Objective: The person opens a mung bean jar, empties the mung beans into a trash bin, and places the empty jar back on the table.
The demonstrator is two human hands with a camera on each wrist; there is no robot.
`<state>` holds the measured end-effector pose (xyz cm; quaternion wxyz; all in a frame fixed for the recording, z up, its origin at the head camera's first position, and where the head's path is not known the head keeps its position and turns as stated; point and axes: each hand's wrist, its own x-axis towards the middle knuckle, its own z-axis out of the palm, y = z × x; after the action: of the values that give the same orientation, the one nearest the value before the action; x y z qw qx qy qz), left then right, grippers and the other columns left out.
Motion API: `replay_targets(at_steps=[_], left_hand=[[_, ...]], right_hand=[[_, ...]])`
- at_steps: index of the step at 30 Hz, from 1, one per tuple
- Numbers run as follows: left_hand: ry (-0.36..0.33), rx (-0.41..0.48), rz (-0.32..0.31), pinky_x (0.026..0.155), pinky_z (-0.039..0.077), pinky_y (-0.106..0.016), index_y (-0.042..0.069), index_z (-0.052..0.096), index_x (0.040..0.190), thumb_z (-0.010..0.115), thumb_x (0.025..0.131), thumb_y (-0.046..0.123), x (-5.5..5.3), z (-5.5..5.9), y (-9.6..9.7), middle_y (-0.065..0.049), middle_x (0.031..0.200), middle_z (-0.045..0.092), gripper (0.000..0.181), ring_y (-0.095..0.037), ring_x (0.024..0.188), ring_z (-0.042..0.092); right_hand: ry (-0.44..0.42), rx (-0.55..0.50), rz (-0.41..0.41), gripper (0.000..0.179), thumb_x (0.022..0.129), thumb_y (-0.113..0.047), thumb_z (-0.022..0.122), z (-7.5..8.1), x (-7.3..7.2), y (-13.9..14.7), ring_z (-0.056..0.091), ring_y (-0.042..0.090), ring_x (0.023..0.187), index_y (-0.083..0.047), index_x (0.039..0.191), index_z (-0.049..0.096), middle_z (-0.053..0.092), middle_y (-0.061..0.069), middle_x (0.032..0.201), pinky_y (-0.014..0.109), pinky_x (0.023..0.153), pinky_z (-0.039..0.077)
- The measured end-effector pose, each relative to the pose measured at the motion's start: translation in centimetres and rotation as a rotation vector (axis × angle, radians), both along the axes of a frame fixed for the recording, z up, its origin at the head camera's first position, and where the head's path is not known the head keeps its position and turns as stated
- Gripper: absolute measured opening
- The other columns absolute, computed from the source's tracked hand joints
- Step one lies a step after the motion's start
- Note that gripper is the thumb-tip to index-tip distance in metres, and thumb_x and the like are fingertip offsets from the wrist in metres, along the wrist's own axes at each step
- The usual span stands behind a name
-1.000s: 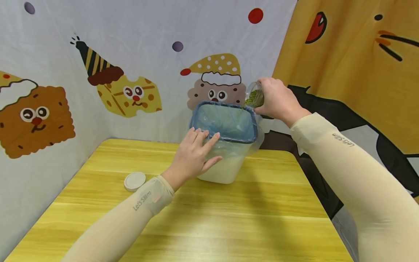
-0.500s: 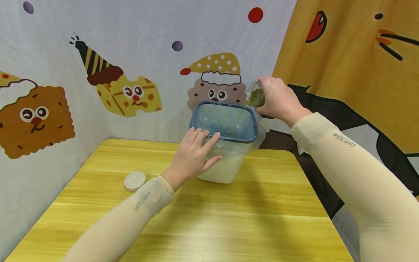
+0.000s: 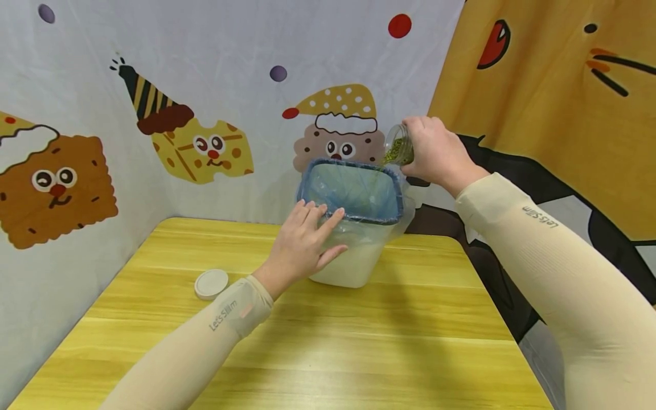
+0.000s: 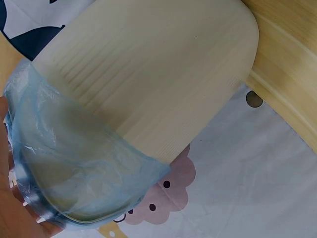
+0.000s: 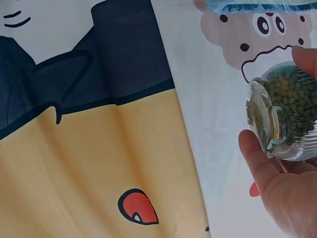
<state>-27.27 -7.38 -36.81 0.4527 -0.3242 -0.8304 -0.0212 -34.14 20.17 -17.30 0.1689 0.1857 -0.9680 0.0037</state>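
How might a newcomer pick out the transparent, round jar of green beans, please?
On the yellow wood-grain table stands a whitish rectangular bin with a bluish plastic liner. At its far right corner, the person's right hand holds the tilted jar. Unlike the bin, it has clear walls showing green beans.

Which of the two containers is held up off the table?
The clear jar of small green beans, tilted in the right hand; the bag-lined bin stands on the table, the left hand at its rim.
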Motion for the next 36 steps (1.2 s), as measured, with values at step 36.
replay_targets(at_steps=[36], left_hand=[[0.005,0.005,-0.001,0.120,0.047,-0.055,0.015,0.061,0.152,0.071,0.098,0.059,0.1,-0.1,0.0,-0.020,0.133,0.066,0.070,-0.041,0.123,0.065]], right_hand=[[0.061,0.018,0.031,0.088,0.087,-0.013,0.084,1.4,0.7,-0.4,0.046,0.050,0.139,0.003,0.159,0.037,0.051,0.030,0.152,0.068,0.110,0.051]])
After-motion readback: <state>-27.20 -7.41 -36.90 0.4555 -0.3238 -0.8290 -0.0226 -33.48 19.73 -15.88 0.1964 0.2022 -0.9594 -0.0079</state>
